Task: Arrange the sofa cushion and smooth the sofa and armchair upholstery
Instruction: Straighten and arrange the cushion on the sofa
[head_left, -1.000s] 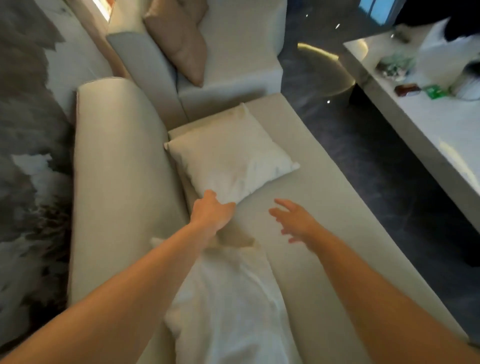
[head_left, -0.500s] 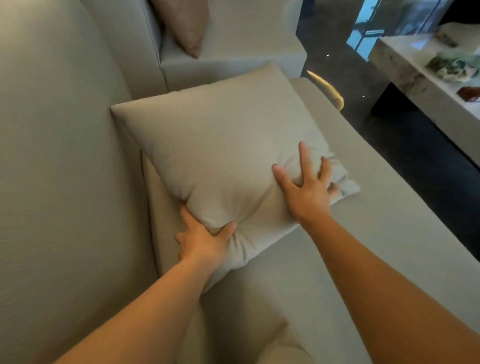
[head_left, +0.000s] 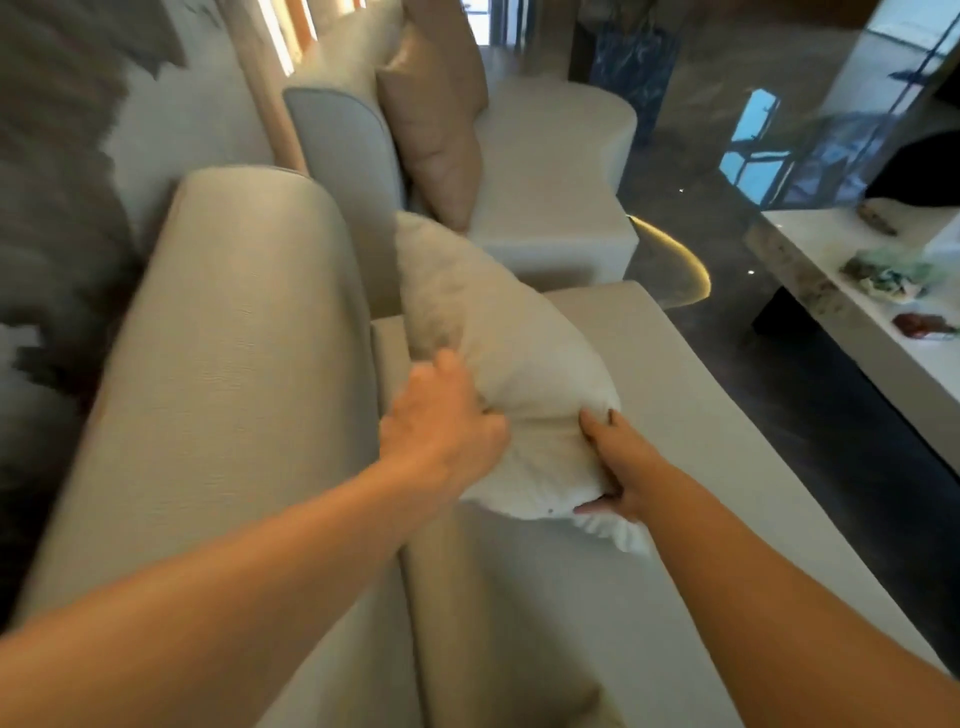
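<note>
A cream cushion (head_left: 498, 358) is raised off the beige sofa seat (head_left: 675, 467), tilted with its far corner up near the backrest (head_left: 234, 364). My left hand (head_left: 441, 431) grips its near left edge and bunches the fabric. Under its near right corner my right hand (head_left: 613, 467) holds it, thumb on top and fingers beneath. Beyond the sofa stands the beige armchair (head_left: 550, 171).
A tan cushion (head_left: 436, 130) leans in the armchair's corner. A white low table (head_left: 841, 322) with small items stands to the right across dark glossy floor (head_left: 779, 395). A patterned wall lies left of the backrest.
The cushion lay flat on the seat under my pressing hands; now both hands grip it and have lifted it, tilted. The view has pulled back and upward.
</note>
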